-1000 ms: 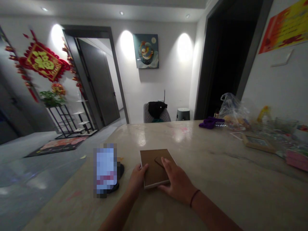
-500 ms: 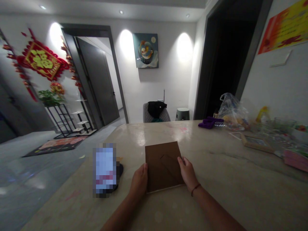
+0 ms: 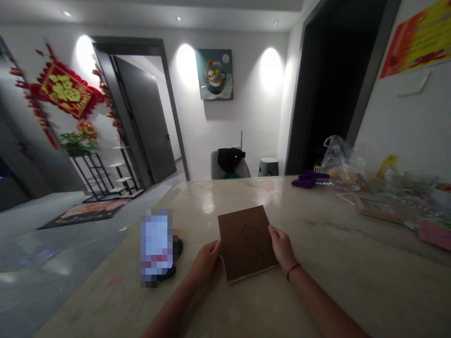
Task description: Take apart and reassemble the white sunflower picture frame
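A square picture frame is between my hands above the marble table, its plain brown backing facing me. A thin stand flap is outlined on that backing, and a pale rim shows along the lower edge. The front side is hidden. My left hand grips the left edge, thumb and fingers closed on it. On the opposite edge my right hand is closed too, with a dark band around its wrist.
A phone with a blurred screen stands on a dark holder to the left. At the right are a purple cloth, a clear plastic bag, a light wooden frame and a pink packet. Beyond the table stands a grey chair.
The picture frame has shifted slightly right and turned a little, its lower left corner swinging to the right. Both hands moved with it and keep their grip.
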The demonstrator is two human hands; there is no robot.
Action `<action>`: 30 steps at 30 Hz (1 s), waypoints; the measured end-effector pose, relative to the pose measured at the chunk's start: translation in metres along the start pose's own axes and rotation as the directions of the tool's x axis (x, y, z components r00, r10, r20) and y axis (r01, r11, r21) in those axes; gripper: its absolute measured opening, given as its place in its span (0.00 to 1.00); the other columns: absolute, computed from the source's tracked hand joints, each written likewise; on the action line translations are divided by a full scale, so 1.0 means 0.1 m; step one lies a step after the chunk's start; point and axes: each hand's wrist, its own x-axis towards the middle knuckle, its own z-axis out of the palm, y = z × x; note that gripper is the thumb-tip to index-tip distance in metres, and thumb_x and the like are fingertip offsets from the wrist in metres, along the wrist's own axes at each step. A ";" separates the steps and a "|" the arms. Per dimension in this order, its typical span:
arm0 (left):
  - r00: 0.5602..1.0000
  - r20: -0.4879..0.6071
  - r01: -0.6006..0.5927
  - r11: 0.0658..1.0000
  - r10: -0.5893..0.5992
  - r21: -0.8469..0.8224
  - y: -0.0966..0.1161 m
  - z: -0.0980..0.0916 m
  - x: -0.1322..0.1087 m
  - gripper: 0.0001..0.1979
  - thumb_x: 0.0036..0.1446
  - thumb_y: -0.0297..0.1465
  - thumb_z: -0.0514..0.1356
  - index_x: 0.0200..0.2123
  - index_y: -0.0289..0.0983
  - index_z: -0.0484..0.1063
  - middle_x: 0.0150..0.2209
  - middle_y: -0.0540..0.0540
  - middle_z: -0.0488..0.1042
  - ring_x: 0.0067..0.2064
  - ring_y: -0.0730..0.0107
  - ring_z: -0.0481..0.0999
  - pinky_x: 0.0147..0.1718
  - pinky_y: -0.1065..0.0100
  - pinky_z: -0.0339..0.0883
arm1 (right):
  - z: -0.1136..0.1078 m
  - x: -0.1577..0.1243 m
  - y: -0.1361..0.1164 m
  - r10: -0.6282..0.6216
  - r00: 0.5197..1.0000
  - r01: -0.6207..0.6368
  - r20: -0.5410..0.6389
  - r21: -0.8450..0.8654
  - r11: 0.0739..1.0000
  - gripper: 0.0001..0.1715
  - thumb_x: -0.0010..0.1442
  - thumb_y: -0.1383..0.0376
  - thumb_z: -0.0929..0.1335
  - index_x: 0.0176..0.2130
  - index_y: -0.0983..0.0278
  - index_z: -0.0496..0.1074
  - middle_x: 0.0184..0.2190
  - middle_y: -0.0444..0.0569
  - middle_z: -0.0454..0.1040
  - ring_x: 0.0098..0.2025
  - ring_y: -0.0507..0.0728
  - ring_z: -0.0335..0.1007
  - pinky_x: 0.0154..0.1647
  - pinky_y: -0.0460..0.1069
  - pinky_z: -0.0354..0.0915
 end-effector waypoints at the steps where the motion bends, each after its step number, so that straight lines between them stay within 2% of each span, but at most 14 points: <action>1: 1.000 0.015 0.001 1.000 -0.001 -0.031 0.01 0.00 0.00 0.23 0.50 0.48 0.50 0.29 0.34 0.72 0.22 0.51 0.70 0.21 0.74 0.63 0.21 0.73 0.54 | 0.00 0.00 0.01 0.000 1.000 0.000 -0.007 -0.001 1.000 0.32 0.47 0.45 0.62 0.32 0.70 0.74 0.33 0.55 0.76 0.40 0.62 0.69 0.43 0.53 0.62; 6: 1.000 0.006 -0.003 0.994 0.003 -0.110 0.00 0.01 0.01 0.22 0.47 0.48 0.54 0.31 0.34 0.73 0.22 0.51 0.70 0.21 0.75 0.63 0.21 0.74 0.56 | -0.02 0.02 0.01 0.007 1.000 -0.007 0.002 -0.034 0.999 0.31 0.48 0.45 0.61 0.29 0.69 0.74 0.30 0.54 0.76 0.37 0.62 0.69 0.40 0.52 0.62; 11: 0.999 0.017 0.031 0.986 -0.029 -0.165 -0.09 0.00 0.05 0.28 0.45 0.45 0.57 0.46 0.33 0.67 0.23 0.50 0.72 0.21 0.75 0.65 0.22 0.73 0.57 | -0.04 0.03 0.00 -0.001 1.000 0.000 -0.015 -0.057 0.998 0.29 0.48 0.46 0.61 0.28 0.69 0.74 0.30 0.55 0.76 0.36 0.62 0.70 0.39 0.53 0.63; 15: 0.999 0.034 0.025 0.983 -0.019 -0.180 -0.12 -0.02 0.06 0.33 0.44 0.42 0.60 0.52 0.33 0.61 0.24 0.50 0.72 0.23 0.74 0.67 0.25 0.72 0.58 | -0.05 0.06 0.04 0.004 0.998 -0.005 -0.055 -0.019 1.000 0.30 0.48 0.47 0.62 0.35 0.69 0.74 0.38 0.57 0.75 0.44 0.62 0.69 0.46 0.53 0.61; 18: 0.997 0.074 -0.001 0.984 0.015 -0.181 -0.12 0.01 0.03 0.34 0.43 0.37 0.62 0.54 0.36 0.58 0.30 0.48 0.73 0.25 0.76 0.68 0.26 0.72 0.59 | -0.05 0.12 0.11 0.023 0.994 -0.020 -0.107 0.028 0.999 0.32 0.48 0.48 0.62 0.42 0.69 0.72 0.46 0.56 0.71 0.50 0.60 0.65 0.51 0.52 0.59; 21: 0.987 0.150 -0.032 0.989 0.055 -0.147 -0.11 0.08 -0.01 0.41 0.38 0.27 0.63 0.57 0.39 0.52 0.36 0.46 0.72 0.28 0.76 0.69 0.30 0.71 0.62 | -0.09 0.19 0.18 0.088 0.979 -0.079 -0.185 0.054 0.995 0.34 0.48 0.49 0.61 0.45 0.70 0.70 0.48 0.57 0.69 0.52 0.60 0.63 0.53 0.53 0.57; 23: 0.980 0.188 -0.036 0.989 0.062 -0.142 -0.11 0.13 -0.04 0.44 0.37 0.24 0.62 0.59 0.38 0.48 0.35 0.46 0.72 0.31 0.73 0.70 0.35 0.68 0.63 | -0.12 0.22 0.21 0.109 0.974 -0.098 -0.201 0.066 0.993 0.35 0.48 0.50 0.61 0.46 0.72 0.69 0.48 0.57 0.69 0.52 0.60 0.62 0.54 0.53 0.56; 26: 0.983 0.170 -0.032 0.980 0.066 -0.194 -0.09 0.16 -0.06 0.39 0.40 0.25 0.59 0.58 0.38 0.50 0.37 0.45 0.72 0.37 0.70 0.71 0.39 0.66 0.63 | -0.14 0.23 0.22 0.086 0.979 -0.074 -0.183 0.069 0.995 0.34 0.49 0.51 0.61 0.47 0.71 0.68 0.49 0.56 0.69 0.52 0.59 0.62 0.54 0.54 0.56; 30: 0.992 0.121 0.025 0.929 0.021 -0.368 -0.03 0.12 -0.03 0.34 0.45 0.31 0.56 0.58 0.40 0.51 0.44 0.42 0.70 0.41 0.65 0.72 0.40 0.64 0.63 | -0.08 0.18 0.17 0.034 0.990 -0.027 -0.134 0.055 0.998 0.32 0.49 0.51 0.61 0.46 0.70 0.69 0.48 0.56 0.69 0.52 0.59 0.62 0.55 0.54 0.55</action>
